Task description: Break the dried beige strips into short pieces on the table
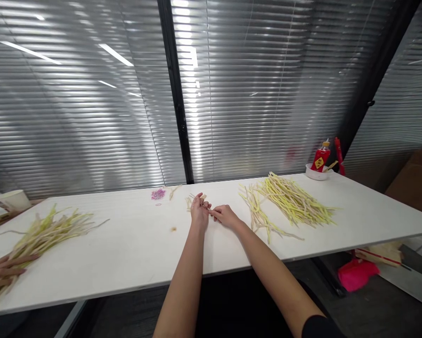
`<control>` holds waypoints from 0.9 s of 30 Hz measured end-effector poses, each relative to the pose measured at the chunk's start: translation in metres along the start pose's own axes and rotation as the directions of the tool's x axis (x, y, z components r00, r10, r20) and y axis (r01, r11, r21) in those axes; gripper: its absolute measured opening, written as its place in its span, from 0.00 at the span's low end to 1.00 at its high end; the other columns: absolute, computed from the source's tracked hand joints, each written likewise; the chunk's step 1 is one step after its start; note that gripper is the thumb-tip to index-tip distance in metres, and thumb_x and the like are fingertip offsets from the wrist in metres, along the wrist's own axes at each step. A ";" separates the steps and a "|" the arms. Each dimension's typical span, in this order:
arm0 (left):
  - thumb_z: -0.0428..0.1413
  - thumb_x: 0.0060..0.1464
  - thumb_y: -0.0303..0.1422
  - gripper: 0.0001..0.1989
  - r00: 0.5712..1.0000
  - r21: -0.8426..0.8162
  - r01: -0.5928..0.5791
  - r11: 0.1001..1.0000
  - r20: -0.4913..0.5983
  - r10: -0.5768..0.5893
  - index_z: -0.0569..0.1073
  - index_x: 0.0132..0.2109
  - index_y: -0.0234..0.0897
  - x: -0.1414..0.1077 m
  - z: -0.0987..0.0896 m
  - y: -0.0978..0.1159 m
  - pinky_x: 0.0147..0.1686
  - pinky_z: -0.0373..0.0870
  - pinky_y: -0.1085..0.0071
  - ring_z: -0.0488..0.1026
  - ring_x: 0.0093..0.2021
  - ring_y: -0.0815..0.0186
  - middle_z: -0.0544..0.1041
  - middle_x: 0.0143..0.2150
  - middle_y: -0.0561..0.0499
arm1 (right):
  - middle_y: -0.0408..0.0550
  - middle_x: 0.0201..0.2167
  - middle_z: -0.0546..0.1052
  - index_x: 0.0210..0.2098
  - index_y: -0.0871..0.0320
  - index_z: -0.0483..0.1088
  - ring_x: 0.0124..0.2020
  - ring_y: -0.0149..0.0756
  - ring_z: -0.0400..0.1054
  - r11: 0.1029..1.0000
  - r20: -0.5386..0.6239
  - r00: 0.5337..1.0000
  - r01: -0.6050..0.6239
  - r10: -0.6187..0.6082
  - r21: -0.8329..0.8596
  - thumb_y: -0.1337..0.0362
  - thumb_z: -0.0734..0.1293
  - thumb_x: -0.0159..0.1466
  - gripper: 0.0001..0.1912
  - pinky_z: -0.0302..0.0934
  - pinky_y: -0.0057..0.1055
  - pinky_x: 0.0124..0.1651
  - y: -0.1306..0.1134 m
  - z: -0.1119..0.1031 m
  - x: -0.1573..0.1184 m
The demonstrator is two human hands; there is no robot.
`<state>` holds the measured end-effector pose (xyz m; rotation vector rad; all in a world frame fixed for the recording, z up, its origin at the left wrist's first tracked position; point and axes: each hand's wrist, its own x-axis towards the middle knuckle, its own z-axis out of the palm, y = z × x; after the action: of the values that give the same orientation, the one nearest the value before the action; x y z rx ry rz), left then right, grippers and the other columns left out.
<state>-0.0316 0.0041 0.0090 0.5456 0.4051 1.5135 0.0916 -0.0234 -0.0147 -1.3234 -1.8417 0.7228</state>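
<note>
Over the middle of the white table [133, 249], my left hand [199, 213] is turned palm up with its fingers curled. My right hand [225, 216] comes in from the right, its fingertips pinched together against the left fingers. What is between them is too small to make out. Just behind the left hand lie a few short pale stalk pieces [188, 202]. Right of my hands is a thin spread of yellow-green stalks [258, 213], and beyond it a thicker heap of stalks [297, 199]. A small pile of pink and purple bands [158, 194] lies to the left.
At the left edge another person's hand [6, 272] rests on a bundle of stalks [52, 232]. A red-labelled bottle [319, 159] stands in a white bowl [315, 175] at the back right. Window blinds [249, 94] rise behind the table.
</note>
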 end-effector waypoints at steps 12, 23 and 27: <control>0.51 0.56 0.36 0.08 0.999 -0.072 -0.024 0.997 0.021 0.025 0.67 0.39 0.35 0.003 -0.002 0.000 0.27 0.62 0.73 0.56 0.20 0.75 0.54 0.22 0.58 | 0.43 0.18 0.71 0.25 0.63 0.71 0.13 0.23 0.56 0.932 0.059 0.991 -0.133 0.120 0.337 0.49 0.64 0.57 0.21 0.49 0.23 0.18 0.003 0.000 0.008; 0.55 0.52 0.36 0.16 0.999 0.226 0.041 0.973 0.001 -0.042 0.65 0.46 0.33 0.004 -0.007 0.011 0.35 0.64 0.72 0.65 0.28 0.72 0.64 0.28 0.54 | 0.43 0.15 0.69 0.24 0.64 0.70 0.12 0.23 0.56 0.902 0.065 0.985 -0.173 0.160 0.396 0.51 0.66 0.55 0.19 0.47 0.23 0.16 -0.002 0.001 0.002; 0.60 0.45 0.37 0.39 0.989 0.831 -0.017 0.557 -0.069 0.133 0.51 0.61 0.32 0.006 -0.025 0.068 0.46 0.63 0.65 0.66 0.50 0.59 0.62 0.54 0.36 | 0.43 0.16 0.68 0.24 0.64 0.70 0.13 0.23 0.56 0.897 -0.018 0.983 -0.160 0.184 0.413 0.49 0.65 0.55 0.21 0.47 0.23 0.16 0.002 0.004 0.002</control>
<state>-0.1013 0.0106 0.0278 1.2321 1.2546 1.3694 0.0890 -0.0214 -0.0179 -1.2187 -1.4339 1.0881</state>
